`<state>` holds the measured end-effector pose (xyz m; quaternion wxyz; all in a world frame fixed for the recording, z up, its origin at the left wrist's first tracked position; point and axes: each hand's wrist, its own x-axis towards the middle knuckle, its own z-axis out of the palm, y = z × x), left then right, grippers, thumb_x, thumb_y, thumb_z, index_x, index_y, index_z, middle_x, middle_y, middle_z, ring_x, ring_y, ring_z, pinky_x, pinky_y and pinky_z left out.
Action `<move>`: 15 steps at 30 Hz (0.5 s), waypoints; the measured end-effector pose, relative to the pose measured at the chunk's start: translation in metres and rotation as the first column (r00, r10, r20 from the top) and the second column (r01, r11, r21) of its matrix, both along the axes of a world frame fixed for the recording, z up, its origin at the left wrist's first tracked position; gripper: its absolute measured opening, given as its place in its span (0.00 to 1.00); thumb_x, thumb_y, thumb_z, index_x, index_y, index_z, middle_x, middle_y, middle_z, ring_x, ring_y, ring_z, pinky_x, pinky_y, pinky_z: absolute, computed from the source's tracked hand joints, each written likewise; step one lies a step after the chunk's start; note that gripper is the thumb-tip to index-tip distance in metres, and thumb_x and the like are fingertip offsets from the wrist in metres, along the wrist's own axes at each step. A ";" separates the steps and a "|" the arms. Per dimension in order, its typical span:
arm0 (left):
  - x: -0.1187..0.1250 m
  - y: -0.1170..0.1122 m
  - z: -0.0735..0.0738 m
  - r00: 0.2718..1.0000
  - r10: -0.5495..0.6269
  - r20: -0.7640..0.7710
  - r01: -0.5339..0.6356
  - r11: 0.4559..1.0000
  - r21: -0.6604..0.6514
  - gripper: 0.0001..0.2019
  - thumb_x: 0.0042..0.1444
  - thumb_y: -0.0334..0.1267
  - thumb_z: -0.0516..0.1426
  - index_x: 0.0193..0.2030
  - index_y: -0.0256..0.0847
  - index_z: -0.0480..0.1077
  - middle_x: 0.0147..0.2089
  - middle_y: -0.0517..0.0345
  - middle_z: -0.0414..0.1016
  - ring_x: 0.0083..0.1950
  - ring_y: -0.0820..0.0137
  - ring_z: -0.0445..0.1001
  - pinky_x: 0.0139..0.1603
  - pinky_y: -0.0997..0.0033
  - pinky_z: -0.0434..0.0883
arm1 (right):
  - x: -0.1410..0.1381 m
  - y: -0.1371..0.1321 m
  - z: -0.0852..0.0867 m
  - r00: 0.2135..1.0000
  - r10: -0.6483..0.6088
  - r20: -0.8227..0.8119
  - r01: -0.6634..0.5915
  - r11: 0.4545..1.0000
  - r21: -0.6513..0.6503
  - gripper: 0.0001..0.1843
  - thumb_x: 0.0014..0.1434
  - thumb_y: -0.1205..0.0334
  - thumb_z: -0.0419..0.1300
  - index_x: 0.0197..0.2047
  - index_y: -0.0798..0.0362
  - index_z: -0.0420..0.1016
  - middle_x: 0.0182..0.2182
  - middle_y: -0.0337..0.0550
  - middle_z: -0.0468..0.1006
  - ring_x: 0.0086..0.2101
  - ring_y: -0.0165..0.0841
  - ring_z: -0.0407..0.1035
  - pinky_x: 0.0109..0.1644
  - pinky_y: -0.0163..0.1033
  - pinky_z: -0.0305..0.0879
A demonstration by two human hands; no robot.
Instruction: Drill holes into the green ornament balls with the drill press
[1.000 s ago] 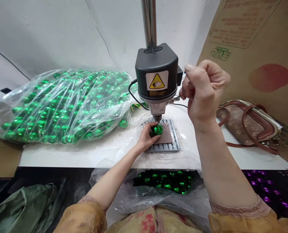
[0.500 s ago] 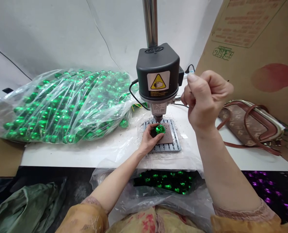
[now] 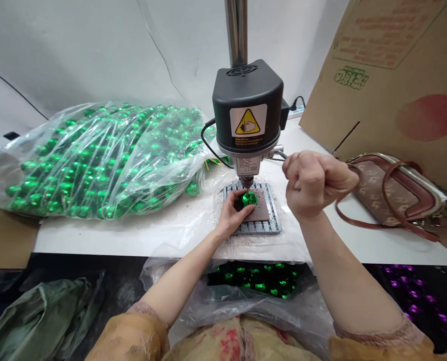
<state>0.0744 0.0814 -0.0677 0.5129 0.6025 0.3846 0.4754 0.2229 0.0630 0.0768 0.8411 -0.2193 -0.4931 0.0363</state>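
A small bench drill press (image 3: 248, 113) with a black head stands on a steel column at the middle of the white table. My left hand (image 3: 231, 215) pinches a shiny green ball (image 3: 249, 199) and holds it on a brown pad (image 3: 263, 208) over the ribbed metal base plate (image 3: 268, 228), right under the drill bit. My right hand (image 3: 313, 183) is a closed fist round the press's feed lever (image 3: 281, 154) at the right of the head, pulled low.
A big clear bag of green balls (image 3: 95, 160) lies at the left. An open bag with more green balls (image 3: 255, 278) hangs below the table edge at my lap. A brown handbag (image 3: 392, 193) and a cardboard box (image 3: 396, 80) stand at the right. Purple balls (image 3: 415, 286) lie lower right.
My right hand has swung the lever downward from head height to beside the chuck. The left hand keeps the green ball under the bit.
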 end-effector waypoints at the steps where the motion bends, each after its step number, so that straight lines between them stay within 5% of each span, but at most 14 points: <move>1: 0.000 0.000 0.001 1.000 0.000 0.002 0.000 1.000 0.000 0.27 0.49 0.46 0.71 0.54 0.42 0.70 0.54 0.49 0.76 0.56 0.58 0.75 0.61 0.54 0.69 | 0.001 0.000 -0.002 1.000 -0.013 0.004 0.013 1.000 0.010 0.31 0.59 0.59 0.61 0.16 0.54 0.43 0.12 0.31 0.47 0.14 0.22 0.44 0.21 0.38 0.40; 10: 0.000 0.001 -0.004 1.000 -0.003 -0.007 0.003 1.000 0.018 0.26 0.50 0.45 0.70 0.54 0.42 0.70 0.55 0.49 0.76 0.58 0.57 0.74 0.63 0.54 0.68 | 0.001 -0.002 -0.021 0.996 -0.065 0.065 0.062 0.997 0.046 0.32 0.58 0.60 0.61 0.15 0.53 0.42 0.11 0.31 0.47 0.13 0.22 0.45 0.19 0.38 0.46; 15: 0.001 0.001 -0.003 1.000 0.005 -0.010 -0.004 1.000 0.017 0.26 0.51 0.45 0.70 0.54 0.42 0.69 0.56 0.48 0.75 0.57 0.58 0.75 0.62 0.53 0.69 | -0.003 -0.004 0.015 0.999 -0.027 -0.040 0.023 0.995 -0.093 0.28 0.60 0.64 0.60 0.15 0.52 0.49 0.11 0.30 0.50 0.14 0.22 0.49 0.20 0.37 0.45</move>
